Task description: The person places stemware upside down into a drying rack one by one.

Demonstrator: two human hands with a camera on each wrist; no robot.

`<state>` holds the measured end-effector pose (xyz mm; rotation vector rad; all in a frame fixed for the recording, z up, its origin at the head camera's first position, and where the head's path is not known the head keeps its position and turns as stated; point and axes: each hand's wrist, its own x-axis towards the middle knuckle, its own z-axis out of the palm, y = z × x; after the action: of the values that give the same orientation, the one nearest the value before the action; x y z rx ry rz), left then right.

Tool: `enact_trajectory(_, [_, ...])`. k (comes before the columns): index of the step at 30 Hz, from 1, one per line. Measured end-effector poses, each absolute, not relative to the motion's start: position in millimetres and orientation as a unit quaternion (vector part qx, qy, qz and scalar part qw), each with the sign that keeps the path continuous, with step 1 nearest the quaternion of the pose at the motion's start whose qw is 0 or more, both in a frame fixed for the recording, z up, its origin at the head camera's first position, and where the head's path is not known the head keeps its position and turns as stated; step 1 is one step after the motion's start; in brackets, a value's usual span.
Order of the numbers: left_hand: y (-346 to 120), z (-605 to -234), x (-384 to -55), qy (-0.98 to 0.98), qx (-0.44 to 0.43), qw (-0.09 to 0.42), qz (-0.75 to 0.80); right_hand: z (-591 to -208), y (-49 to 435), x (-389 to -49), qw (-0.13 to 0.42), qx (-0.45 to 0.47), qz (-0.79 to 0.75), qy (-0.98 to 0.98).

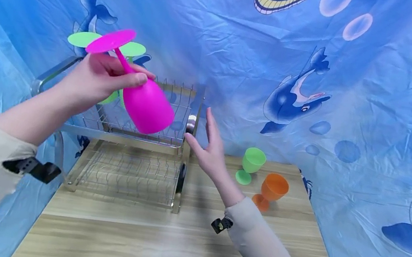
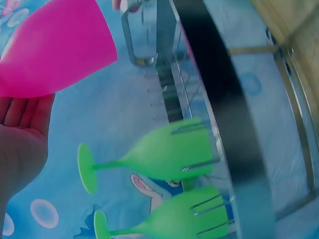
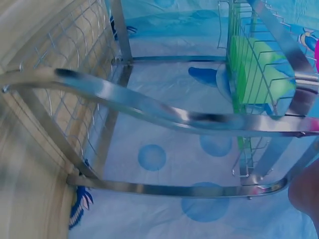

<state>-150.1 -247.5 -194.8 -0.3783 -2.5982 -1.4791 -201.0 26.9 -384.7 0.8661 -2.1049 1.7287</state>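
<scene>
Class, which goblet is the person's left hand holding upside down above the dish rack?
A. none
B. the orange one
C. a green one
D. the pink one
D: the left hand grips the pink goblet by its stem, bowl down, above the dish rack.

Wooden table (image 1: pixel 188 250) carries two-tier wire dish rack (image 1: pixel 127 174), green goblet (image 1: pixel 251 164), orange goblet (image 1: pixel 271 191) just beside it.

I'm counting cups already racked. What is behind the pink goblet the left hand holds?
Two green goblets sit upside down in the dish rack's upper tier behind the pink goblet. That goblet and the left hand cover their bowls in the head view.
</scene>
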Motion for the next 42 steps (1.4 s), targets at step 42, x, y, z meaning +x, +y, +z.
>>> enact_trajectory(42, [-221.0,-249.8,-261.1,-0.92,-0.068,0.096,-0.374,-393.7,3.0,-213.2,0.195,0.284,0.568,-0.747])
